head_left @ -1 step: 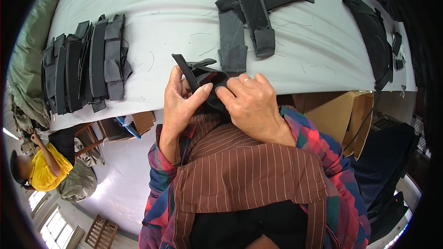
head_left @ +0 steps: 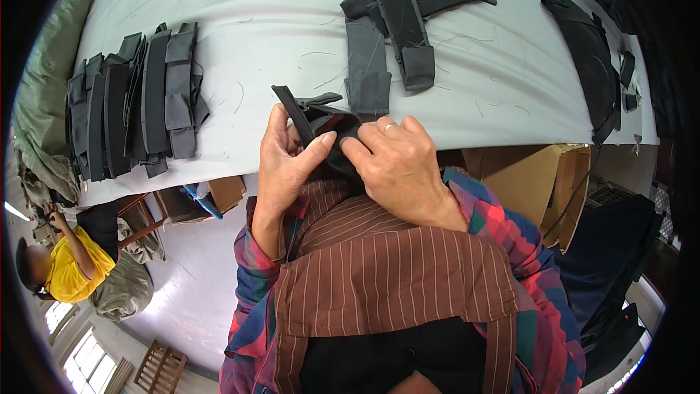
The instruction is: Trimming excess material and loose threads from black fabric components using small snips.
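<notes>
At the near edge of a white-covered desk (head_left: 270, 36), a plaid-sleeved worker (head_left: 529, 270) in a brown pinstriped apron (head_left: 397, 277) is holding a folded black fabric piece (head_left: 327, 115) between two bare hands, its folds gaping in the middle and one flat strip of it pointing toward eleven o'clock. The left hand (head_left: 288, 164) is pinching the piece from nine o'clock, thumb lying along the near side and fingers bending behind, the grip closing down to the cloth's own thickness. The right hand (head_left: 401, 168), wearing a ring (head_left: 391, 126) on one finger, is clasping the piece from three o'clock, its grip curling tightly with the thumb pressing on the fabric and the fingertips partly hiding. Whether the piece is touching the desk, the view is not showing. Around the hands, dark fabric strips (head_left: 153, 95) are lying in an overlapping row toward ten o'clock, a crossed pile (head_left: 399, 22) of similar strips is resting toward one, and a curved black piece (head_left: 583, 58) is sitting between two and three. Just past three o'clock, a cardboard box (head_left: 510, 175) is standing below the desk's edge; toward eight, well apart, a second person (head_left: 79, 268) is wearing yellow.
</notes>
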`<state>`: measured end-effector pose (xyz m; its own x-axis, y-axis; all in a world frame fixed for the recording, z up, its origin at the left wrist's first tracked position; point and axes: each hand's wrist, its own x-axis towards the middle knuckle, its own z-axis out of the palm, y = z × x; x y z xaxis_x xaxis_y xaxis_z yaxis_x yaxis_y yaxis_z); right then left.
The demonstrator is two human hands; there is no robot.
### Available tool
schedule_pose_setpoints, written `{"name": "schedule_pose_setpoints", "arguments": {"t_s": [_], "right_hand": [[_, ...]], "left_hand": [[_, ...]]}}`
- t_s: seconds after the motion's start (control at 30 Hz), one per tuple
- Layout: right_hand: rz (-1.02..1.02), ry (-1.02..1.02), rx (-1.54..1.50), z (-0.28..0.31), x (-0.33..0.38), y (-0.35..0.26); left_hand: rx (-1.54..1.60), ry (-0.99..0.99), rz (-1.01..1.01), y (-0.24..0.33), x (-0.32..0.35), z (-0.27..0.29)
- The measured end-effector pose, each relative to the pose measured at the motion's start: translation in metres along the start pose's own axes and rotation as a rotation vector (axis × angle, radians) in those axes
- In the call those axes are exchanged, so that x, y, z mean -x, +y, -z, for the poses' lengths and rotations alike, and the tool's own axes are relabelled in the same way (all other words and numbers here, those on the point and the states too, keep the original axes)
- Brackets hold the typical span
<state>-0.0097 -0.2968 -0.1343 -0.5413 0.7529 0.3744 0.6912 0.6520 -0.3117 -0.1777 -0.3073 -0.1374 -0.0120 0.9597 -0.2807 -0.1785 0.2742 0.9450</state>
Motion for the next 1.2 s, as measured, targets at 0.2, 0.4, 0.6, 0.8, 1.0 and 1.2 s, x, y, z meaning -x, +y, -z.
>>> {"name": "schedule_pose_setpoints", "arguments": {"t_s": [0.2, 0.4, 0.6, 0.8, 1.0, 1.2], "right_hand": [[0.012, -0.016, -0.009, -0.003, 0.004, 0.004], [-0.137, 0.038, -0.285, 0.002, 0.002, 0.011], [-0.424, -0.046, -0.966, 0.044, 0.004, 0.025], [-0.513, 0.123, -0.936, 0.044, -0.005, 0.037], [-0.592, 0.098, -1.011, 0.042, -0.002, 0.039], [-0.539, 0.104, -1.020, 0.038, -0.006, 0.034]], "left_hand": [[0.010, -0.007, 0.011, -0.002, 0.000, 0.001], [-0.018, 0.004, 0.008, 0.004, -0.001, 0.008], [0.782, 0.033, -0.020, 0.041, 0.018, 0.041], [-0.494, -0.718, 0.120, 0.041, 0.003, 0.048], [-0.854, 0.188, -0.258, 0.122, -0.009, 0.096], [-1.596, 0.874, -0.721, 0.156, -0.062, 0.264]]}}
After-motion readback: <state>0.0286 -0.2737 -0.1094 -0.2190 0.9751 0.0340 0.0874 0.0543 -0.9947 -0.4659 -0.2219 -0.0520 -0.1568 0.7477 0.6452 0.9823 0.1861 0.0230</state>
